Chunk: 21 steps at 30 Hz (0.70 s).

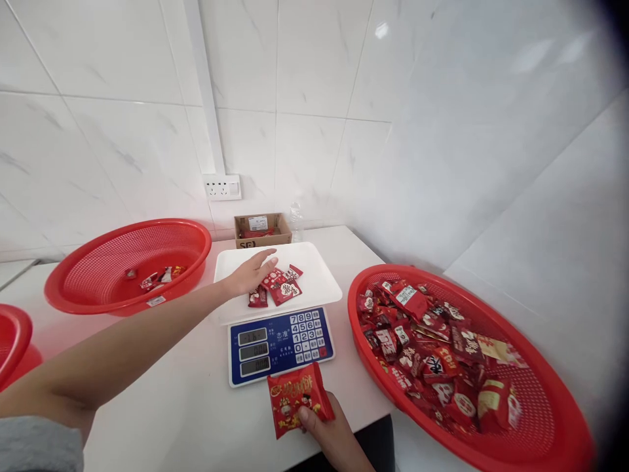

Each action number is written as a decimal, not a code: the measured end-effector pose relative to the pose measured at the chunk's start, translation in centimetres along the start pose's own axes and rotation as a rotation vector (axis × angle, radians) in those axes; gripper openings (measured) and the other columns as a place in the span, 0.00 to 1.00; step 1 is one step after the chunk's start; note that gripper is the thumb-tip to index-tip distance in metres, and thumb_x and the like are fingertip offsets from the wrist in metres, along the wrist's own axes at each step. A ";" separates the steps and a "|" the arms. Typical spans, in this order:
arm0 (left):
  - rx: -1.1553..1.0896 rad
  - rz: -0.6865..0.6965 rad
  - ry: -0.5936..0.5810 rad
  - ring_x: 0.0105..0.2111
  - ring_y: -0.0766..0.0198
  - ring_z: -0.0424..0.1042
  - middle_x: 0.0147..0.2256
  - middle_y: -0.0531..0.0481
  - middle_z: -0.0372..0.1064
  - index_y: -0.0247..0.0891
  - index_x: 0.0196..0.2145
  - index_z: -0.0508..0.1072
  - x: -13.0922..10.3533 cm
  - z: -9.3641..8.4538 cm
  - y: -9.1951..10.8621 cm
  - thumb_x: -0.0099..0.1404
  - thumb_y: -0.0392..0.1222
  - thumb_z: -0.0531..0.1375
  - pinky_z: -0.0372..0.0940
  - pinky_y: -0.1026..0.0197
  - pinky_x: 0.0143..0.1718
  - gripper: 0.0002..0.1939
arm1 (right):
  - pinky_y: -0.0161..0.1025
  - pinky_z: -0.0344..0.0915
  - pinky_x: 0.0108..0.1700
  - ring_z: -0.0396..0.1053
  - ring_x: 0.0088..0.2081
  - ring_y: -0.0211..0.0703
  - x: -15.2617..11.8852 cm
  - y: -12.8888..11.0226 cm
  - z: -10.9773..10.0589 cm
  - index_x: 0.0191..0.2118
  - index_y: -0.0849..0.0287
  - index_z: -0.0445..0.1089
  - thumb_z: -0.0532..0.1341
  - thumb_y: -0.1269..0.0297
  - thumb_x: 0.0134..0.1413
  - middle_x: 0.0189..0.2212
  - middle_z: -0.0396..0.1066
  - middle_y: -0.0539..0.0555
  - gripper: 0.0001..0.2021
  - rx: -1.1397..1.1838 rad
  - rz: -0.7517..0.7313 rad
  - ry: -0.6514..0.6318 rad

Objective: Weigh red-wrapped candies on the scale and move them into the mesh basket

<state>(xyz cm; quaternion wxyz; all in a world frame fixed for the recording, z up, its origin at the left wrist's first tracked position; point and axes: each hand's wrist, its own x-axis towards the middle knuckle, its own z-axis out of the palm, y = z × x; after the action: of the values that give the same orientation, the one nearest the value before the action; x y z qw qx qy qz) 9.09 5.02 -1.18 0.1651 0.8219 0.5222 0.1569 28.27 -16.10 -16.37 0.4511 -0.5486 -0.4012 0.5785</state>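
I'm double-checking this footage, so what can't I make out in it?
All in the head view:
- Scale display: digits too small and faint to read surely.
- Left hand: its palm, turned away.
- Red packet: its back, facing away from the camera.
- Far-left basket: contents, cut off by the left edge.
- Right basket: lower packets, buried under others.
- Cardboard box: bottom, behind its front wall.

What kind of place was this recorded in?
Probably a small snack-packing or shop workroom: a digital scale on a white table, red baskets of wrapped snacks, and a tiled wall.
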 end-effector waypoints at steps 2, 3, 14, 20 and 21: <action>0.030 0.052 -0.058 0.66 0.51 0.45 0.67 0.43 0.46 0.41 0.65 0.51 -0.1 0.2 0.1 0.67 0.63 0.39 0.46 0.47 0.63 0.36 | 0.46 0.68 0.41 0.73 0.37 0.54 0.1 -0.5 0.0 0.38 0.62 0.72 0.67 0.39 0.37 0.35 0.76 0.59 0.30 -0.005 -0.028 -0.045; 0.042 0.090 -0.088 0.67 0.49 0.39 0.68 0.45 0.42 0.43 0.65 0.52 -0.2 0.5 0.2 0.65 0.65 0.43 0.41 0.44 0.64 0.36 | 0.45 0.68 0.41 0.73 0.37 0.53 0.2 -0.9 0.0 0.37 0.62 0.73 0.67 0.39 0.37 0.34 0.76 0.59 0.30 -0.005 -0.043 -0.083; 0.411 0.332 -0.017 0.67 0.44 0.36 0.65 0.37 0.49 0.38 0.59 0.62 1.3 2.8 3.9 0.67 0.61 0.46 0.32 0.33 0.62 0.32 | 0.41 0.68 0.42 0.74 0.38 0.48 0.3 -2.6 0.2 0.42 0.62 0.76 0.67 0.47 0.45 0.37 0.78 0.57 0.24 0.164 -0.188 -0.311; 0.288 0.659 -0.172 0.65 0.49 0.47 0.61 0.40 0.59 0.38 0.56 0.66 1.5 5.1 13.0 0.70 0.49 0.50 0.40 0.42 0.64 0.21 | 0.39 0.67 0.42 0.74 0.38 0.47 0.4 -2.4 0.1 0.42 0.62 0.76 0.67 0.50 0.47 0.37 0.78 0.57 0.22 0.220 -0.221 -0.355; 0.282 0.678 -0.258 0.61 0.51 0.55 0.57 0.41 0.65 0.38 0.53 0.68 1.6 5.6 14.5 0.70 0.47 0.50 0.46 0.46 0.63 0.19 | 0.39 0.67 0.42 0.74 0.38 0.47 0.4 -2.5 0.1 0.42 0.62 0.76 0.67 0.51 0.47 0.37 0.78 0.56 0.21 0.224 -0.220 -0.351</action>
<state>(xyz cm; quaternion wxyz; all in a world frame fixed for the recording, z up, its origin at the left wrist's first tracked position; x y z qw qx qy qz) 23.85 0.09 0.22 0.0537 0.9754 0.2124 0.0245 28.40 -15.08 -14.10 0.4929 -0.3388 -0.4642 0.6533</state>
